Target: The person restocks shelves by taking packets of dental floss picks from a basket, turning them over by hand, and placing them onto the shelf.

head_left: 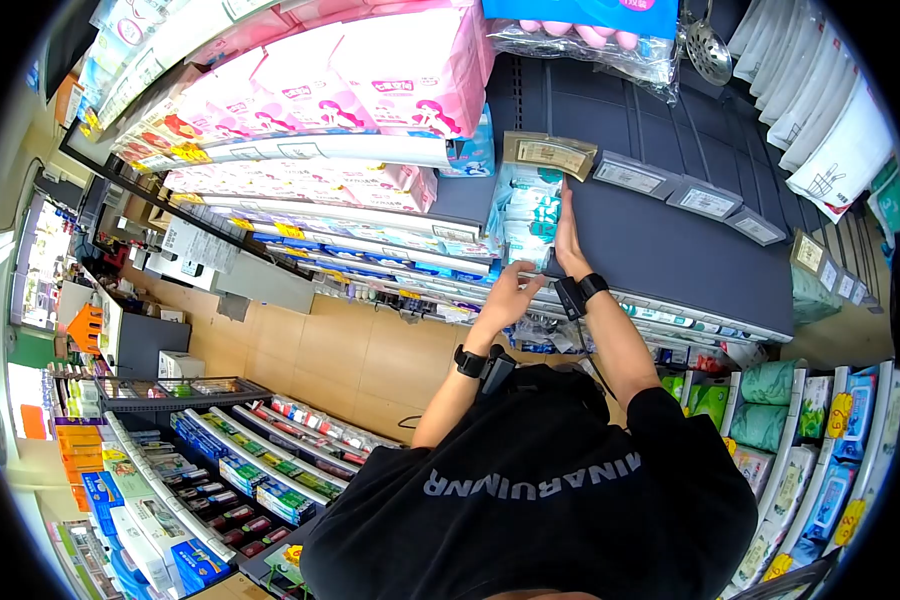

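A row of white-and-teal soft packs (532,220) stands at the left end of a dark grey shelf (660,255). My right hand (568,238) lies stretched flat along the right side of these packs, its fingers pointing toward the back. At their front, near the shelf edge, is my left hand (513,295), with fingers apart and bent toward the nearest pack. Whether its fingertips touch the pack, I cannot tell. Both wrists carry dark bands with small devices. Behind the packs hangs a tan price-tag holder (550,155).
Pink packages (410,80) fill the shelf at upper left. Clear price-tag holders (705,197) project above the grey shelf. White bags (840,150) and a slotted metal ladle (708,52) hang at upper right. Behind me stand shelves of boxed goods (240,475); tiled floor (320,345) lies to the left.
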